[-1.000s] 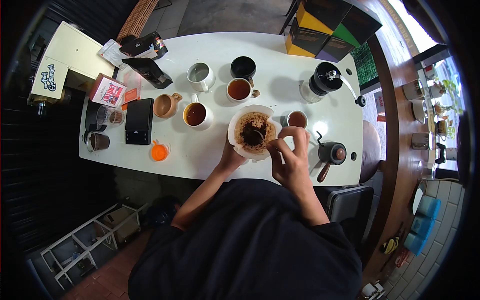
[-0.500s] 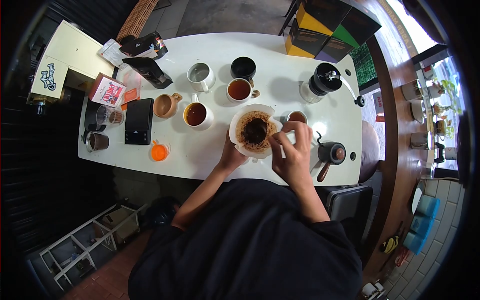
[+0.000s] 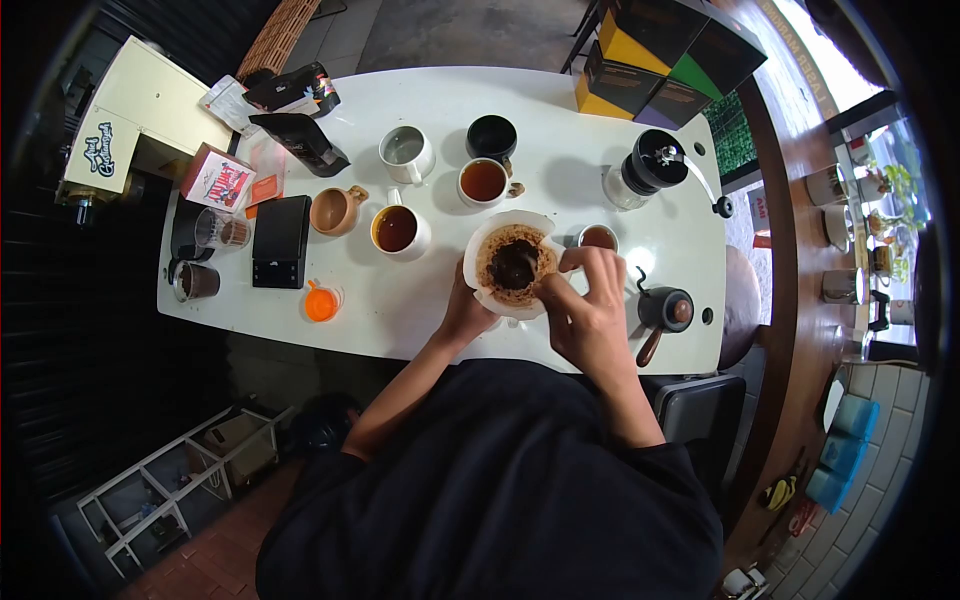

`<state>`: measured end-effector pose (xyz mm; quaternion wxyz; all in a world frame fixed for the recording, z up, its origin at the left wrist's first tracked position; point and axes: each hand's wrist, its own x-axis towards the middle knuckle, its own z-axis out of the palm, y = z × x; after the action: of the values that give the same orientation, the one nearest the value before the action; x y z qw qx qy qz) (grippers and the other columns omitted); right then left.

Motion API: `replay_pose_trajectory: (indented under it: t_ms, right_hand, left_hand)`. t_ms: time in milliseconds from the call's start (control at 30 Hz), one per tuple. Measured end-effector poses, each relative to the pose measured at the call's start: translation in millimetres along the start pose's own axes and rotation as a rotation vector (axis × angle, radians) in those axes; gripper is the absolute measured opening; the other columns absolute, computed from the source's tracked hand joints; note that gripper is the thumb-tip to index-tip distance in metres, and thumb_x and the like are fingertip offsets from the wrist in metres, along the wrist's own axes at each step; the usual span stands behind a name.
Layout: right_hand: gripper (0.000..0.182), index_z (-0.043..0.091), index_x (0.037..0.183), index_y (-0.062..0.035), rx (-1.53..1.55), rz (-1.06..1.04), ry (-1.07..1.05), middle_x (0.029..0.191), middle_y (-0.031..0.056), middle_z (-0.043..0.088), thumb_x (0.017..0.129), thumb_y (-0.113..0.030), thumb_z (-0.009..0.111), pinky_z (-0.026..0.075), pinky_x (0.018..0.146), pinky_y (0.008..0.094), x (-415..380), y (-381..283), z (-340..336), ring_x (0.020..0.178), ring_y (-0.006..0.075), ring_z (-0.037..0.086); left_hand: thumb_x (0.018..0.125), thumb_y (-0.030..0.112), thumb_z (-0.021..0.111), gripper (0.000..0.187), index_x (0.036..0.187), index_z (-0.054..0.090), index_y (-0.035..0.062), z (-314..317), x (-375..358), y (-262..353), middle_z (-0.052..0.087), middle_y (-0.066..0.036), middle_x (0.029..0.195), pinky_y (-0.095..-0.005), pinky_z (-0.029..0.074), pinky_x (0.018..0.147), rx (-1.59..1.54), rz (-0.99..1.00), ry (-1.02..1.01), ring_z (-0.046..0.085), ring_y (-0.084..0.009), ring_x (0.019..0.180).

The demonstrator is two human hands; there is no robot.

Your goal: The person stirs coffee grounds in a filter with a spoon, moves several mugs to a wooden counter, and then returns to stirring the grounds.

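Observation:
A paper coffee filter [image 3: 550, 232] with a dark, wet bed of coffee grounds [image 3: 513, 264] sits open-side up in front of me. Its dripper is mostly hidden below the paper. My left hand [image 3: 467, 308] grips the dripper from the left, its fingertips out of sight behind it. Over the filter's right side, my right hand [image 3: 588, 305] is closed in a pinch, with thumb and forefinger at the grounds' edge. Whatever the pinch holds is too small or hidden to name. A small cup of brown liquid [image 3: 598, 238] stands just behind the right hand.
Mugs with dark liquid [image 3: 484, 181] [image 3: 396, 230] stand beyond the filter. To the right are a gooseneck kettle [image 3: 668, 309] and a hand grinder [image 3: 652, 163]. A black scale [image 3: 281, 242], an orange cup [image 3: 321, 302] and coffee bags [image 3: 300, 143] are at left.
My right hand has shifted slightly, its fingertips now lower and further over the grounds. The left hand keeps its hold on the dripper. The whole view has moved a little.

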<state>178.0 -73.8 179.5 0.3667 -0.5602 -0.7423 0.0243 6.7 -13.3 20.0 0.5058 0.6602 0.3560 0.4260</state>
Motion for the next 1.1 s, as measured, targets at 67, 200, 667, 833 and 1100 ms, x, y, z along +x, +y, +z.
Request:
replay_pose_trajectory:
  t_ms: [67,200,667,833,1100]
  right_hand:
    - [0.018,0.069,0.091,-0.007,0.074,-0.003,-0.109,0.104,0.0097,0.054,0.076,-0.005,0.077,0.04,0.094,0.046,-2,0,5,0.102,0.0303,0.055]
    - [0.02,0.069,0.092,-0.0072,0.124,0.011,-0.089,0.104,0.0098,0.054,0.075,-0.004,0.078,0.04,0.092,0.0454,4,-3,-8,0.102,0.0303,0.055]
    - [0.018,0.067,0.091,-0.0035,0.102,0.024,-0.056,0.104,0.0137,0.054,0.077,-0.005,0.079,0.042,0.09,0.0464,0,7,4,0.099,0.0339,0.054]
    - [0.019,0.067,0.092,-0.0045,0.25,0.08,-0.02,0.105,0.0141,0.052,0.077,-0.006,0.079,0.042,0.089,0.0473,-6,11,5,0.1,0.0361,0.052]
    - [0.021,0.067,0.091,-0.0054,0.177,0.028,-0.033,0.1,0.0123,0.052,0.074,-0.004,0.079,0.042,0.088,0.0465,-9,12,7,0.097,0.034,0.053]
  left_hand:
    - [0.074,0.01,0.088,0.054,0.121,0.063,0.0017,-1,3,7,0.07,-0.012,0.119,-0.0405,0.053,0.097,-0.015,0.009,-0.011,0.068,-0.0279,0.11]
    - [0.074,0.01,0.088,0.055,0.122,0.063,0.0015,-1,3,-1,0.071,-0.012,0.117,-0.0394,0.054,0.095,0.001,0.038,-0.029,0.069,-0.0272,0.109]
    - [0.075,0.008,0.087,0.059,0.127,0.06,0.0015,1,4,12,0.07,-0.012,0.12,-0.0395,0.054,0.097,-0.109,-0.06,-0.027,0.068,-0.0267,0.111]
    - [0.076,0.009,0.087,0.06,0.128,0.06,0.0011,-1,0,-2,0.069,-0.012,0.123,-0.0388,0.053,0.099,0.045,0.001,-0.056,0.067,-0.0257,0.113]
    - [0.077,0.007,0.086,0.06,0.131,0.059,0.002,-1,1,10,0.069,-0.011,0.123,-0.0372,0.053,0.099,-0.109,-0.084,-0.061,0.067,-0.0235,0.113]
